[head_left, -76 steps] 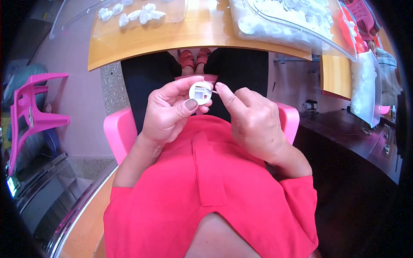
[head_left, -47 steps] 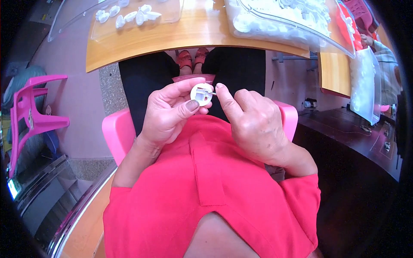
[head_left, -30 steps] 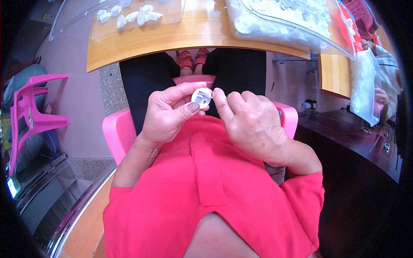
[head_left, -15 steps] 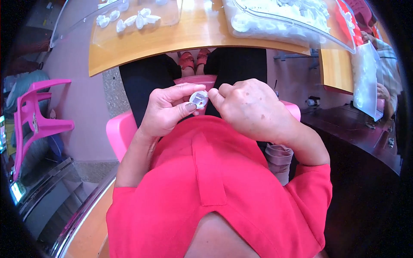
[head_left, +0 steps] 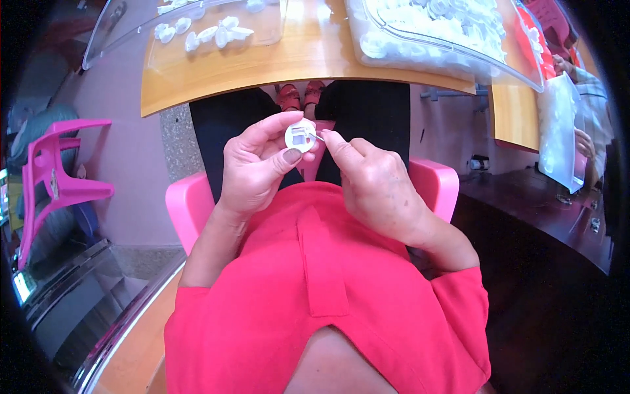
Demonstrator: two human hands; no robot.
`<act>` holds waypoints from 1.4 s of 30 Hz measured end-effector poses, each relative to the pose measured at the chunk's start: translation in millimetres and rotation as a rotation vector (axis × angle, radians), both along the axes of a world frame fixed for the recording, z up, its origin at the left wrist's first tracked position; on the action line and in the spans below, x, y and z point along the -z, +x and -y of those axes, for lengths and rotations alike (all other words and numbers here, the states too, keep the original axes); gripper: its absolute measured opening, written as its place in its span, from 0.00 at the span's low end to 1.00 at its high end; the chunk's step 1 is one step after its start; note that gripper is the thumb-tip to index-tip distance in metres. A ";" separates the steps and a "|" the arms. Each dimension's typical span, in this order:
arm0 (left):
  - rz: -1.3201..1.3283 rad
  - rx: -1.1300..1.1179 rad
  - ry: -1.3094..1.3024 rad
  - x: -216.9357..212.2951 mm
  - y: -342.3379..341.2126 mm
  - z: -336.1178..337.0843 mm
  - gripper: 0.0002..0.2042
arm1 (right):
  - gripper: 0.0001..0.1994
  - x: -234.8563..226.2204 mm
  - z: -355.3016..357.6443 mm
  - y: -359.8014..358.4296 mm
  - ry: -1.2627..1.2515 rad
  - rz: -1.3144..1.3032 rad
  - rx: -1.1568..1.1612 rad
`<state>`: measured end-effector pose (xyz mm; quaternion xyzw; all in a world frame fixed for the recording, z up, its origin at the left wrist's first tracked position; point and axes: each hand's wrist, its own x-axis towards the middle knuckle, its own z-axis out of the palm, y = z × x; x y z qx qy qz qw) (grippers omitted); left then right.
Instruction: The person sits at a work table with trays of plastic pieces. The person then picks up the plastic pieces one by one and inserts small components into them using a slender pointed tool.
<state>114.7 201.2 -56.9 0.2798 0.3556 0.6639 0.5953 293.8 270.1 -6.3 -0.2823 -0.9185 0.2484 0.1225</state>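
Note:
Between the thumb and fingers of my left hand [head_left: 252,164] is a small round white plastic part [head_left: 300,136] with a squarish opening in its middle. It is held tilted above my lap, so its open side shows. My right hand [head_left: 380,180] is closed, with the index finger and thumb pinching a thin, pale, rod-like tool [head_left: 317,137]. The tool's tip reaches the right edge of the round part. Most of the tool is hidden inside my right hand, so its exact kind cannot be told.
Ahead stands a wooden table [head_left: 315,62] carrying a clear bin [head_left: 453,62] full of white plastic parts. Several loose parts [head_left: 223,33] lie in a clear tray at left. A pink chair [head_left: 56,174] stands left. Another person's hand [head_left: 583,143] is beside a translucent box [head_left: 558,131] at right.
My right hand has turned at the wrist and dropped slightly, so the thin tool now shows. My left hand has raised and tilted the round part a little.

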 end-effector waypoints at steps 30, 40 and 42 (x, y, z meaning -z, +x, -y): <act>-0.420 -0.019 0.011 6.6 -0.4 5.0 0.18 | 0.11 10.1 12.8 -12.6 0.288 0.220 -0.017; -0.382 0.039 -0.026 1.3 -3.1 2.7 0.18 | 0.20 2.2 7.5 -8.6 0.148 0.194 -0.030; -0.373 0.041 -0.027 0.5 -2.7 2.2 0.18 | 0.19 0.8 6.0 -8.2 0.143 0.200 -0.029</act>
